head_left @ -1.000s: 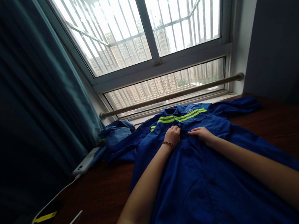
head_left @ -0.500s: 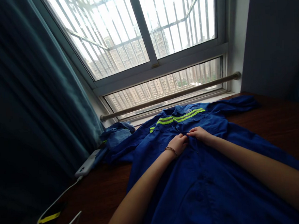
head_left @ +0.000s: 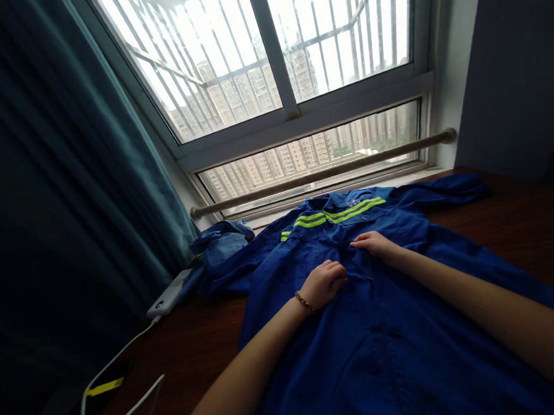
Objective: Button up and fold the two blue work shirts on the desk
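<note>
A blue work jacket (head_left: 310, 350) with yellow-green and grey reflective stripes lies spread out, its collar toward the window. My right hand (head_left: 378, 246) pinches the jacket's front edge between thumb and fingertips, below the chest stripe. Lower and to the left, my left hand (head_left: 324, 282), with a beaded bracelet at the wrist, rests over the jacket front. Its fingers are curled in, and whatever lies between them is hidden. A gap now separates the two hands.
The jacket lies on a dark brown wooden surface (head_left: 196, 346). To the left are a crumpled blue cloth (head_left: 225, 244), a white power bank (head_left: 169, 296) with a white cable (head_left: 117, 358), and a yellow strip (head_left: 104, 387). A metal rail (head_left: 326, 175) crosses the window; a curtain (head_left: 126, 161) hangs left.
My left hand has come away from my right hand, moving down and left over the jacket. My right hand keeps its pinch on the front edge. The view has shifted slightly.
</note>
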Demonstrator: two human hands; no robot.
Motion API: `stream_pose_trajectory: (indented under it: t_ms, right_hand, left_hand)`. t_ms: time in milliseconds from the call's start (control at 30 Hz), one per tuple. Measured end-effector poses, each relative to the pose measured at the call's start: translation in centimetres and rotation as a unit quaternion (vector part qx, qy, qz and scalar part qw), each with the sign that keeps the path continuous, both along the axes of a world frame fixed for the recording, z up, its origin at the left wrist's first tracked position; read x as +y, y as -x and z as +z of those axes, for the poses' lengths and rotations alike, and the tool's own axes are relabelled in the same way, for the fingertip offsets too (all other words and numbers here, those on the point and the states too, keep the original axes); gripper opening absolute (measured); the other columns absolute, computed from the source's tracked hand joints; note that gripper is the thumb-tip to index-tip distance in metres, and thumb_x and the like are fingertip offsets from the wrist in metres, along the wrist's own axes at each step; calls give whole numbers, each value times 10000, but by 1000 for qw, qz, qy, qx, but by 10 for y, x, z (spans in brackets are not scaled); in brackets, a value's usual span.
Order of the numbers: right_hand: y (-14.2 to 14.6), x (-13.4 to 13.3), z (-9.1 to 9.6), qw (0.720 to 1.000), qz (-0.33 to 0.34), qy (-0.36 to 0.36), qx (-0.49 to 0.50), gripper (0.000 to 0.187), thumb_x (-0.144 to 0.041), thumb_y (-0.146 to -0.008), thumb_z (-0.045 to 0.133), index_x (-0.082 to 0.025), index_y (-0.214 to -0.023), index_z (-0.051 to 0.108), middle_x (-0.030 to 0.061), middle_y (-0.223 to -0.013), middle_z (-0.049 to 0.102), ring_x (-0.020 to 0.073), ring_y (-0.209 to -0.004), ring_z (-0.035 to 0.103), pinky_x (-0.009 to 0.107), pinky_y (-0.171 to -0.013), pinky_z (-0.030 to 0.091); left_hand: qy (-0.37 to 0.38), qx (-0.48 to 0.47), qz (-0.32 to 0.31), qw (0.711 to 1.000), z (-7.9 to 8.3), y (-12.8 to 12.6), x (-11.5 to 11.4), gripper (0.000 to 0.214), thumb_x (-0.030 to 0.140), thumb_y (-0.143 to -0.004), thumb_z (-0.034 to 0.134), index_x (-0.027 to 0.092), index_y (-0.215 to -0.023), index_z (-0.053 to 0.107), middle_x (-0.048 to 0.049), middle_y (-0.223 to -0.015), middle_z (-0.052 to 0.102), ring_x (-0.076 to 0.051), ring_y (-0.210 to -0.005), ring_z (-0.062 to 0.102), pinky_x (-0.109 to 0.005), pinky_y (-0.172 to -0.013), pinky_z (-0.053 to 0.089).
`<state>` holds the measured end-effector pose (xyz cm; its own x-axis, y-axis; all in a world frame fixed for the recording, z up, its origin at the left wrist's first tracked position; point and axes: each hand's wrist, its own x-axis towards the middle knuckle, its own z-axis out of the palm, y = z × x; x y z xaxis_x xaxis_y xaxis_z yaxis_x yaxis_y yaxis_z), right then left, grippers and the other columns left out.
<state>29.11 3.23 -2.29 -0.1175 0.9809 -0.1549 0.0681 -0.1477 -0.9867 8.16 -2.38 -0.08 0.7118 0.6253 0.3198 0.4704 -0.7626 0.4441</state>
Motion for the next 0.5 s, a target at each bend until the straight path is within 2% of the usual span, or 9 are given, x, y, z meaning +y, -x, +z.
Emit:
stream_pose_trajectory:
  t_ms: [100,167,200,267,367,433,500]
  right_hand:
    - [0,-1,1,1000,-4,13,21,185,-270,-670,671,-118,-708,573,-63,-414,424,37,-317,312,162,-309,182]
    - [0,-1,0,999,-6,27,46,162,-241,-679,662,-120,-721,563,-48,-448,470,46,-331,354,158,-311,210]
    - [0,-1,0,998,-7,30,56,155,-226,-680,662,-121,-726,559,-43,-462,484,49,-337,370,155,-312,219]
    - [0,0,-1,997,-7,30,68,139,-204,-685,657,-120,-727,554,-37,-476,497,50,-345,387,150,-313,229]
    - [0,0,-1,997,-4,27,65,112,-194,-705,636,-118,-719,555,-34,-469,496,49,-338,385,148,-309,233]
    - [0,-1,1,998,-3,29,59,99,-192,-717,620,-115,-719,557,-32,-463,494,49,-332,380,150,-306,234]
    - [0,-3,3,998,-2,28,54,105,-199,-718,620,-114,-721,558,-36,-452,484,45,-324,368,148,-303,227]
  left_hand:
    - [73,-164,81,980,0,1,2,249,348,-877,361,165,-897,529,-59,-846,597,-149,-759,539,-263,-698,433]
    - [124,-217,108,962,1,3,3,325,397,-885,319,148,-854,526,-53,-793,588,-134,-692,530,-242,-630,422]
    - [145,-203,101,963,2,4,3,368,423,-883,309,141,-807,532,-41,-741,574,-126,-657,515,-232,-601,408]
    - [168,-110,61,978,4,3,2,412,480,-849,367,133,-716,545,-6,-636,526,-106,-594,469,-213,-553,369]
    - [140,33,6,990,8,-2,-4,392,525,-727,550,136,-676,565,24,-599,493,-89,-563,425,-199,-514,316]
    - [117,73,-10,990,12,-5,-9,371,508,-670,621,139,-693,580,20,-638,513,-92,-587,430,-197,-519,313]
    - [127,90,-37,987,15,-8,-12,317,449,-665,648,138,-696,593,11,-684,535,-96,-617,445,-193,-543,328]
